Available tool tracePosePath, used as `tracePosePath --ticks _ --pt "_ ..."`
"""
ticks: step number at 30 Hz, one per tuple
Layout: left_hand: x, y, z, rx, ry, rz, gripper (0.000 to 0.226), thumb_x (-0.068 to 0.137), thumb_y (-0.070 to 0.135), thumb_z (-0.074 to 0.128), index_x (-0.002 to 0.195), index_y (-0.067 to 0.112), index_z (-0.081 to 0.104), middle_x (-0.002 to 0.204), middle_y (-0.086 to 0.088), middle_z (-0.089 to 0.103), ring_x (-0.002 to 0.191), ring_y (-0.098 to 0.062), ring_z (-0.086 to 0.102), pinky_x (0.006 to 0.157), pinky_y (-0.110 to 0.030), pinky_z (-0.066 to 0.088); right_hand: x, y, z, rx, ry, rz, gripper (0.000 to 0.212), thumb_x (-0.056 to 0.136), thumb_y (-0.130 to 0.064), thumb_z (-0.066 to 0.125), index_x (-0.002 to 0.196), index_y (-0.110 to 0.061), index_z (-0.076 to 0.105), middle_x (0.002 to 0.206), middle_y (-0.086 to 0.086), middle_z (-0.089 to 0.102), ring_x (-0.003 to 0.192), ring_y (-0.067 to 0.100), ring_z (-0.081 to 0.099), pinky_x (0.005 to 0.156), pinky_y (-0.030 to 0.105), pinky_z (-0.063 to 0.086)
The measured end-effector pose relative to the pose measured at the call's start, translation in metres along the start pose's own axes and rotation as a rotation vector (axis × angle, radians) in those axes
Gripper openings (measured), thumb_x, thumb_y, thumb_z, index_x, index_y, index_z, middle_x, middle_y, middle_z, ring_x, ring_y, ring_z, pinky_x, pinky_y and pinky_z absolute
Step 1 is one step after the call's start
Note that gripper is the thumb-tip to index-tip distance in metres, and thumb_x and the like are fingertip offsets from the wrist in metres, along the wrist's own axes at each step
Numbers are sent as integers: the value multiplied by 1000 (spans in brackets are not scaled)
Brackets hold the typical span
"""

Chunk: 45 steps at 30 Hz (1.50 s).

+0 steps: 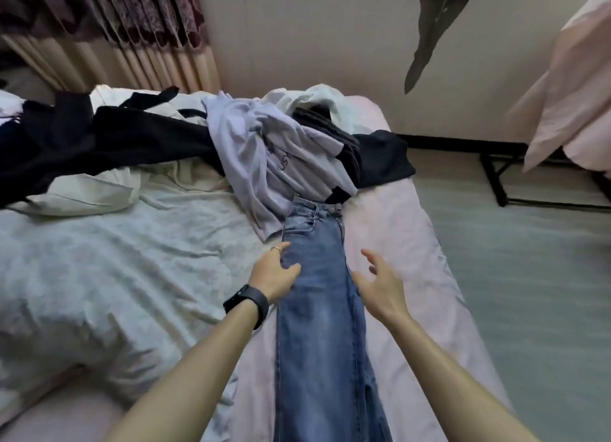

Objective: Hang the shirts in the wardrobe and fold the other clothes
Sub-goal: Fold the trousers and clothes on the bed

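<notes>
Jeans laid flat, not yet folded
Fingers of my left hand [274, 271] rest loosely on the jeans [317, 326]; right hand [380, 284] hovers beside, fingers spread, holding nothing; jeans lie along the pink sheet [396, 243], waistband touching a lilac sweatshirt [264, 163]; next, I think: bring hems to waistband.

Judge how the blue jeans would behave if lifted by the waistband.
Probably floppy: the blue jeans lie limp and flat on the pink sheet. Denim looks thick, so likely fairly heavy, legs hanging straight.
</notes>
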<state>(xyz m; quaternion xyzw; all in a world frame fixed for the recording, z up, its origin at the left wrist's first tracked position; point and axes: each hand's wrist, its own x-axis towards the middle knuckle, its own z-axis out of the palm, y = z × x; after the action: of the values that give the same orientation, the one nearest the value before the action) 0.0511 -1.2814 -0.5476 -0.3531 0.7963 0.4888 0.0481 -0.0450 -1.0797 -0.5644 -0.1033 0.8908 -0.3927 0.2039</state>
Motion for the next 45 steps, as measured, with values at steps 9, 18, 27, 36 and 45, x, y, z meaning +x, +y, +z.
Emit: tracePosePath --ticks 9,18,27,36,45 --pt "-155 -184 114 104 -190 -415 55 93 22 60 144 11 43 139 -10 48 127 -27 51 102 -27 39 -201 171 65 -98 -139 386 44 90 -24 70 131 -16 58 126 2 59 119 21 57 103 34 44" --pt "-307 -247 159 23 -149 -589 22 98 28 55 118 20 51 101 2 65 82 -15 61 70 -29 50 -375 228 79 -168 -206 446 21 88 -36 74 100 -27 59 94 -13 53 91 15 60 85 31 45" --pt "-400 -272 188 118 -73 -645 16 97 34 58 104 19 53 87 2 60 74 -19 59 65 -34 50 -425 266 56 -251 -403 313 23 88 -45 69 101 -28 61 98 -7 63 87 12 59 80 33 50" --pt "-466 -282 204 107 -3 -627 33 87 28 70 117 25 57 110 -2 69 103 -28 65 94 -39 52 -479 300 47 -127 -460 320 14 94 -30 68 99 -22 57 95 -5 67 96 21 63 73 27 37" --pt "-489 -284 191 92 -92 -595 27 83 26 76 105 24 58 98 5 65 98 -20 61 86 -28 46 -522 306 26 -16 -374 329 7 92 -31 67 94 -25 68 90 -7 70 87 14 64 79 29 48"
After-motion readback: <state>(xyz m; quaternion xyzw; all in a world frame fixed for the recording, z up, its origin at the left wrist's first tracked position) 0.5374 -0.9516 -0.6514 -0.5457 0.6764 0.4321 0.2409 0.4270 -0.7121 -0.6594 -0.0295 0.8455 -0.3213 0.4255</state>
